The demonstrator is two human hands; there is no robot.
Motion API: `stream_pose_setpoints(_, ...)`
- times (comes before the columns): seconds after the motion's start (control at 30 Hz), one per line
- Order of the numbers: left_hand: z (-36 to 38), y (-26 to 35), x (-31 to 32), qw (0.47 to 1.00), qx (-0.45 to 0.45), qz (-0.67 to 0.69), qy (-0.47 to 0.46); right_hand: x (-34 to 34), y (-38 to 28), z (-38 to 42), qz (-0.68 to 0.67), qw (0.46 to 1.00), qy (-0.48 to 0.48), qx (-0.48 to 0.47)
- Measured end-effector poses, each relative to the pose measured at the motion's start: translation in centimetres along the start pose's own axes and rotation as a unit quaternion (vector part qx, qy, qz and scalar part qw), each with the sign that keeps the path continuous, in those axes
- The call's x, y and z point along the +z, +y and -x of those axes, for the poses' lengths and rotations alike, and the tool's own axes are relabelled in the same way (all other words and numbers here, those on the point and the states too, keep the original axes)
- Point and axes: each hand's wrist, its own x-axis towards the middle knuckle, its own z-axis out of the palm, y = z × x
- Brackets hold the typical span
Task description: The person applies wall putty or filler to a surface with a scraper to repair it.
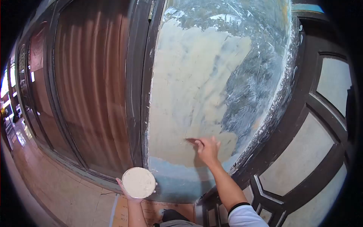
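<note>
My right hand is closed around a small putty knife, its blade against the wall's lower middle. Cream-coloured filler covers much of the wall panel in front of me, streaked with darker patches. The bare blue-grey wall shows to the right and above. Below the filler runs a pale blue strip. Low on the left, my left hand grips a round white tub from its side and underneath. Pale paste fills the tub close to its rim.
Left of the wall stands a dark-framed glass panel with a brown curtain behind it. A dark panelled door is on the right. Cardboard lies on the floor by my feet, beside a tiled floor.
</note>
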Motion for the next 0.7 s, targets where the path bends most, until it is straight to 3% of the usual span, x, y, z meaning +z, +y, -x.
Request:
stream_pose_setpoints(0.07, 0.2, -0.1, -0.4, 1.000, 0.003, 0.010, 0.011, 1.4, -0.1, 1.8, 0.003, 1.000, -0.006, -0.017)
stream_pose_setpoints(0.13, 0.1, -0.1, -0.7, 1.000, 0.005, 0.020, 0.023, 2.4, -0.3, 2.8, -0.008, 0.996, -0.093, 0.007)
stream_pose_setpoints(0.2, 0.0, -0.1, -1.1, 0.999, -0.007, 0.025, 0.028, 2.7, -0.1, 2.0, -0.004, 0.996, -0.086, 0.002)
stream_pose_setpoints(0.3, -0.5, -0.3, -0.6, 0.989, 0.006, 0.121, 0.089, -0.2, -1.2, -1.8, -0.021, 0.999, 0.029, 0.008)
stream_pose_setpoints(0.4, -0.5, -0.1, 0.2, 0.989, -0.006, 0.129, 0.073, -2.6, -2.2, -2.5, -0.022, 0.999, 0.041, 0.006)
stream_pose_setpoints(0.47, -0.5, 0.1, -0.1, 0.988, -0.010, 0.134, 0.072, -0.2, -1.1, 0.0, -0.042, 0.999, 0.030, 0.006)
stream_pose_setpoints(0.57, -0.6, 0.0, -0.6, 0.997, 0.000, 0.070, 0.028, 2.7, -0.1, 3.3, -0.011, 0.997, -0.081, 0.000)
stream_pose_setpoints(0.67, -0.4, 0.3, 0.0, 0.993, 0.003, 0.105, 0.054, 2.1, 0.0, 1.0, 0.024, 0.999, -0.005, -0.028)
stream_pose_setpoints(0.7, -0.3, 0.2, 0.0, 0.993, 0.001, 0.106, 0.057, 0.0, -0.8, -0.7, 0.019, 0.999, -0.033, -0.001)
